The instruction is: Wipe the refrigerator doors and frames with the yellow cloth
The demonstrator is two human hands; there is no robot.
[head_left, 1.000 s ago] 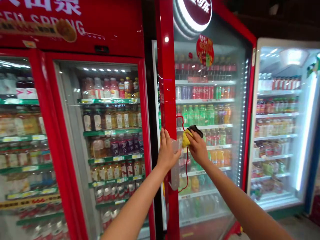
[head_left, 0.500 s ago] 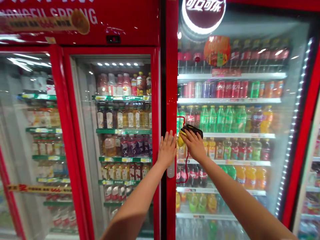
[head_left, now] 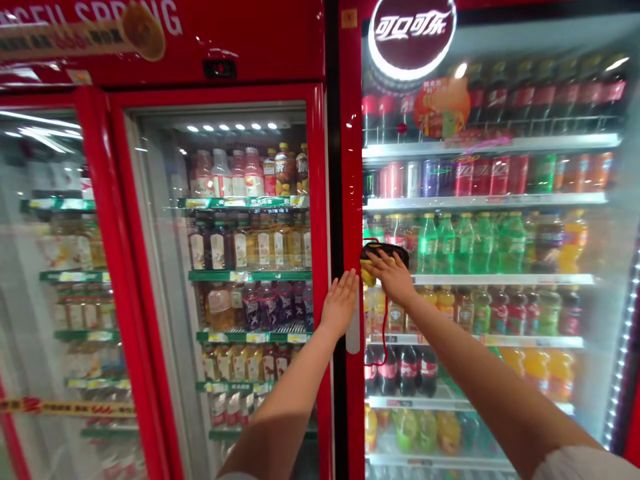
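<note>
My left hand lies flat against the red door frame, just above a pale handle strip. Its fingers are stretched out and point up, with nothing in them. Just to the right, my right hand presses on a black and yellow pad-like thing at the left edge of the glass door. Its fingers bend over the top and cover much of it, so the exact kind is hidden. A thin red line runs down the glass below; I cannot tell whether it is a cord or a print.
Behind the glass stand green soda bottles, cans and cola bottles on white shelves. At the left is a second red-framed cooler with bottled drinks. A lit round sign hangs at the top.
The view has moved closer and turned slightly left. My right hand and the black and yellow pad have shifted slightly left and up along the glass. My left hand stays on the frame.
</note>
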